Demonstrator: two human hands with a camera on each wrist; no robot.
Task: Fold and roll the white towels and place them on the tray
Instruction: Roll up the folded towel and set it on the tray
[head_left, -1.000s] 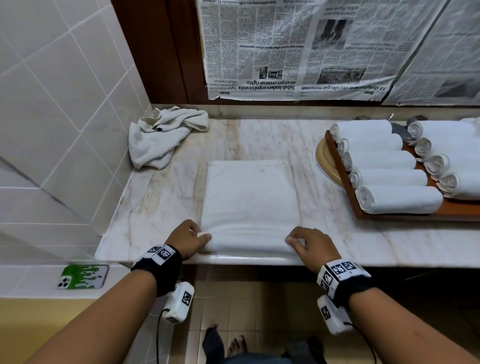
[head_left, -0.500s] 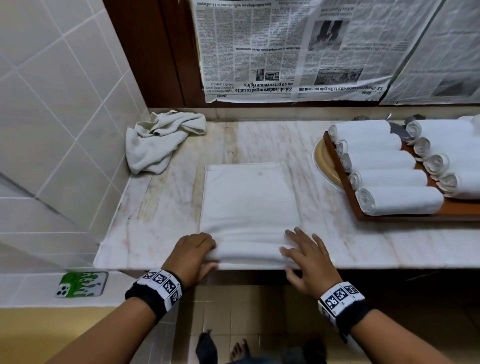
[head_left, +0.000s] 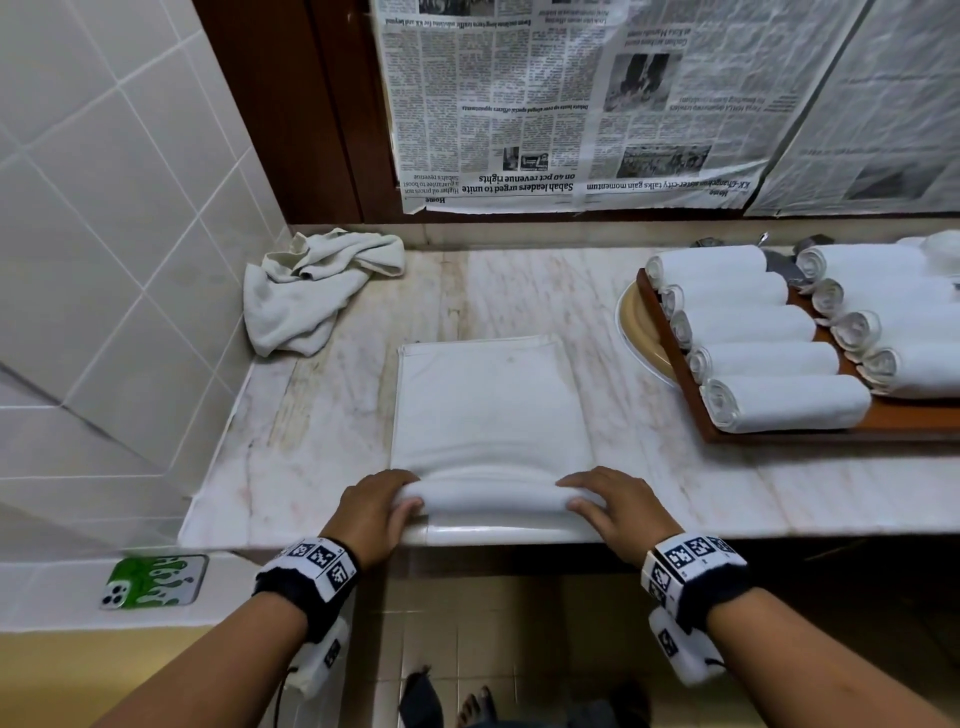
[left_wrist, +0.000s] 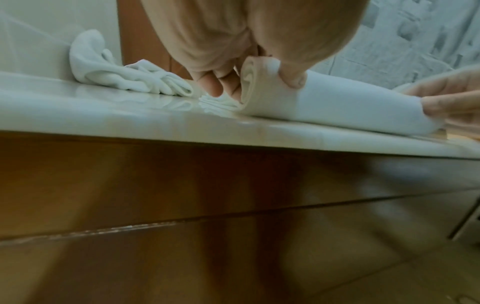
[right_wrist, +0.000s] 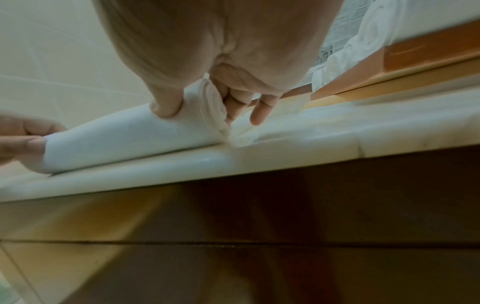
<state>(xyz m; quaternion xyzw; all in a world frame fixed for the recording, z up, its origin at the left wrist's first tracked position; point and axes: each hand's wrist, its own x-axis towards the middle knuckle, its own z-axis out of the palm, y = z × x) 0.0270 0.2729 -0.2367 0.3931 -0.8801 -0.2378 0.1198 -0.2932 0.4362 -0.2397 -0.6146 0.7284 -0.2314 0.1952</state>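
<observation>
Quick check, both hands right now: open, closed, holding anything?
Left hand: closed, thumb and fingers gripping the left end of the partly rolled towel.
Right hand: closed, gripping the right end of the same towel.

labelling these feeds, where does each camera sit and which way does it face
Head: on the head, looking down at the counter, the towel and the tray; both forearms, left hand and right hand show.
Left wrist: under the left wrist, facing along the fingers to the roll's left end.
Right wrist: under the right wrist, facing the roll's right end; fingers show.
Shared: both wrist views show the towel and the opposite hand.
</observation>
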